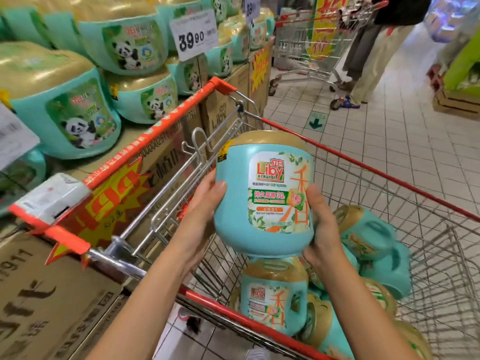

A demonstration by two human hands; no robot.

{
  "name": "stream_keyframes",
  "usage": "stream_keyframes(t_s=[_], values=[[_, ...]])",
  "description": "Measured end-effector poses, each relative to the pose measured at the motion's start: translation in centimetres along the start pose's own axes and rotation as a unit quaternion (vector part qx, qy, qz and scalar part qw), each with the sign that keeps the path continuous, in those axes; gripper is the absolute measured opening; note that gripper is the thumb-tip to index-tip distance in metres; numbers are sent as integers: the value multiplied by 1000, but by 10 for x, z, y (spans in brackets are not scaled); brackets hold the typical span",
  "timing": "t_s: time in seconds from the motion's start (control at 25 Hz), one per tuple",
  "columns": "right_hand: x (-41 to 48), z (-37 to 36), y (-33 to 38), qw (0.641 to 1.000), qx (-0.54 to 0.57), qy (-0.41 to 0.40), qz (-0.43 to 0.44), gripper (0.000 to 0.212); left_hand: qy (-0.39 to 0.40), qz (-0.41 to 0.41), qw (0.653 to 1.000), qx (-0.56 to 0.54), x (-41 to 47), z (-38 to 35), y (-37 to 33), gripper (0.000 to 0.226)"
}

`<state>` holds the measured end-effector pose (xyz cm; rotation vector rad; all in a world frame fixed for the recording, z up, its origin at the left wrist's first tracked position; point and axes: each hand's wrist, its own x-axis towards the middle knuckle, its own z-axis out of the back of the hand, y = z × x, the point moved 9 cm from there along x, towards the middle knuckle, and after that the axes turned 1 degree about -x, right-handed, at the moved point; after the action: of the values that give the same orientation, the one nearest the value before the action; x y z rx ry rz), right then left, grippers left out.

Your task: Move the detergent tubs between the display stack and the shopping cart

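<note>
I hold one teal detergent tub [262, 193] with a gold lid upright above the shopping cart [389, 175]. My left hand [201, 216] grips its left side and my right hand [320, 227] grips its right side and base. Several more tubs [275, 300] lie in the cart basket below, some on their sides. The display stack [78, 105] of teal tubs with panda labels rises at the left, on brown cardboard boxes.
The cart's red handle [153, 136] runs along the stack's edge. A price sign [193, 35] reads 39.90. Cardboard cases [39, 302] stand at lower left. Another person with a cart [311, 45] stands ahead on the white tiled floor.
</note>
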<state>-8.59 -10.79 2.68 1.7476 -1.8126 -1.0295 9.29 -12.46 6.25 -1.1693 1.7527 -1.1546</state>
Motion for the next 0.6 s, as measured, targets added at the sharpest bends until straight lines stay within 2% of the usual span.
stream_keyframes(t_s=[0.12,0.24,0.36,0.48,0.6], values=[[-4,-27,-3,998,-50,1,43,83,-54,-65,996,23,-28,17,-24,72],[-7,-77,-15,993,-80,56,63,72,-139,-118,983,34,-65,47,-50,71],[-15,-133,-33,983,-107,138,64,74,-222,-156,962,21,-108,82,-74,87],[-31,-197,-61,962,-124,241,39,73,-347,-198,916,35,-168,118,-97,117],[-59,-259,-94,930,-139,340,15,75,-432,-233,869,70,-230,148,-116,119]])
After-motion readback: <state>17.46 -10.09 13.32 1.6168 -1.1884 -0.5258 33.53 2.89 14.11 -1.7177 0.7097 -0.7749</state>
